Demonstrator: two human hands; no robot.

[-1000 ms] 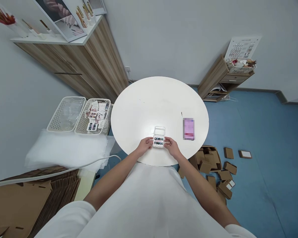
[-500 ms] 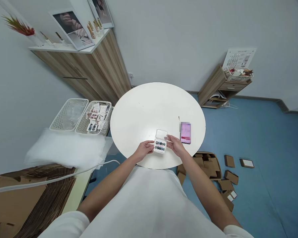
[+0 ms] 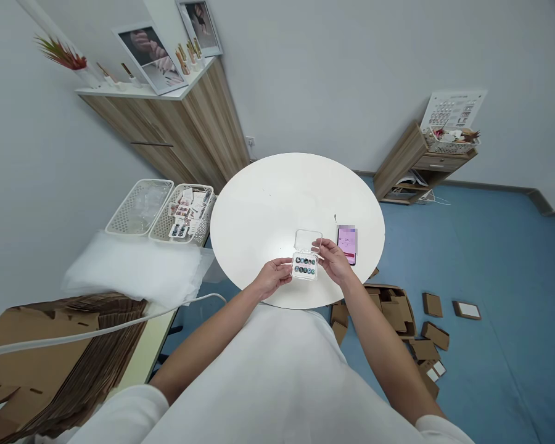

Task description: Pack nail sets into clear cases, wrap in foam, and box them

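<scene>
A small clear plastic case with rows of dark round pieces inside sits between my hands over the near part of the round white table. Its transparent lid stands open towards the far side. My left hand pinches the case's left edge. At the lid's right corner, my right hand grips with closed fingers. A phone with a pink screen lies on the table just right of my right hand.
Two white mesh baskets stand left of the table, one holding several small cards. White foam sheets and flat cardboard lie at the lower left. Small brown boxes are strewn on the blue floor to the right. Wooden cabinets line the wall.
The case has been lifted a little and shifted right, and its lid is tipped further up. My right hand moved from the case's side up to the lid. The view swung slightly.
</scene>
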